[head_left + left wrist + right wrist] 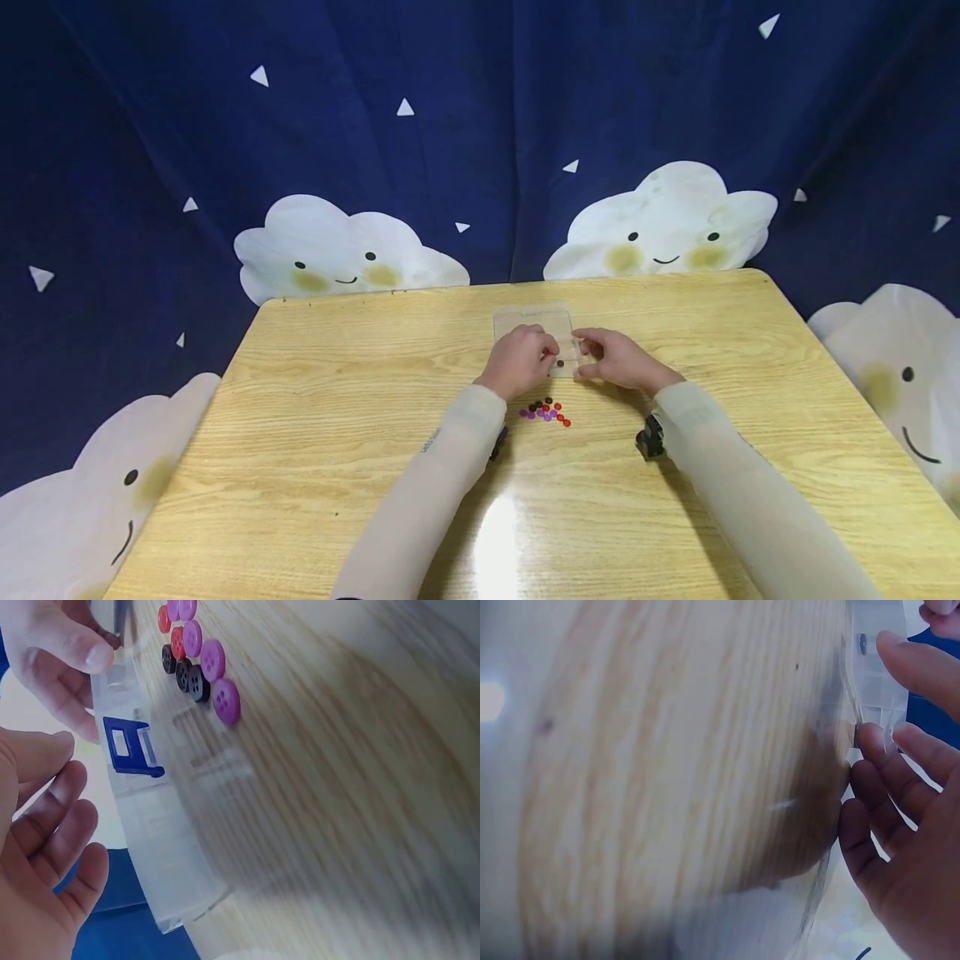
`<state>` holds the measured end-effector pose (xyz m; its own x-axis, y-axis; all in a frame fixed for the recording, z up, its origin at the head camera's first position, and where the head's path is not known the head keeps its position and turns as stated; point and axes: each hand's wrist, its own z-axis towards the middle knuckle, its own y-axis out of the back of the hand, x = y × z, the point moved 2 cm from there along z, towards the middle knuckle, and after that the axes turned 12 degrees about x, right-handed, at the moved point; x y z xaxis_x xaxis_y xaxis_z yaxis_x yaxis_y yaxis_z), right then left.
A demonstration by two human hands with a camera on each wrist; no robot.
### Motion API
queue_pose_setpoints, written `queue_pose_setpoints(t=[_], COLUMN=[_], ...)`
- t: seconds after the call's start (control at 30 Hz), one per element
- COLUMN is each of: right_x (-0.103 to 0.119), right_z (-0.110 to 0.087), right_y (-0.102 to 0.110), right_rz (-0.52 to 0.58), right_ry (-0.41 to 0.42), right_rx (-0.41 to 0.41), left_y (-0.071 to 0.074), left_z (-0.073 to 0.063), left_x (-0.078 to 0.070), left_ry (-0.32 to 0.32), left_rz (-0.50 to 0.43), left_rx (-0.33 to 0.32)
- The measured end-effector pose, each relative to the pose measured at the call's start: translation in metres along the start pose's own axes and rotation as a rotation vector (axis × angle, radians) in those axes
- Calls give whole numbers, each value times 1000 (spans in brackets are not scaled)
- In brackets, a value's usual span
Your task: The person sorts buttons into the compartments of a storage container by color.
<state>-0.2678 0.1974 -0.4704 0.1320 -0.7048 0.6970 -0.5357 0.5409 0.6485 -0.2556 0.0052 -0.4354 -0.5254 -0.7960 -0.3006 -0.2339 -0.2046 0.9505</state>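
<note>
A clear plastic compartment box [566,372] with a blue latch [133,746] lies on the table beneath my hands. My left hand [522,360] is over the box, its fingers loosely curled and the thumb tip against the index finger; nothing shows between them. At the box's right side, my right hand [617,360] grips the edge between thumb and fingers. One dark button [560,363] sits inside the box near the left fingertips. In front of the box lies a loose group of red, black and purple buttons [213,660], flat on the wood.
The wooden table [315,433] reaches out on all sides of the box. Behind it hangs a dark blue curtain [450,150] with white clouds and triangles. A black wrist device [651,438] is strapped at the right sleeve.
</note>
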Motion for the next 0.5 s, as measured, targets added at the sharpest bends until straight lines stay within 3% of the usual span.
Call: queue_pose_setpoints(t=[0.5], right_x=[3], right_z=[-1], right_y=[0], right_rz=[-12], right_ry=[-5], right_rx=[-3], left_y=[5], left_z=[-34], left_x=[-1], left_ry=[-134], left_rz=[112], left_rx=[37])
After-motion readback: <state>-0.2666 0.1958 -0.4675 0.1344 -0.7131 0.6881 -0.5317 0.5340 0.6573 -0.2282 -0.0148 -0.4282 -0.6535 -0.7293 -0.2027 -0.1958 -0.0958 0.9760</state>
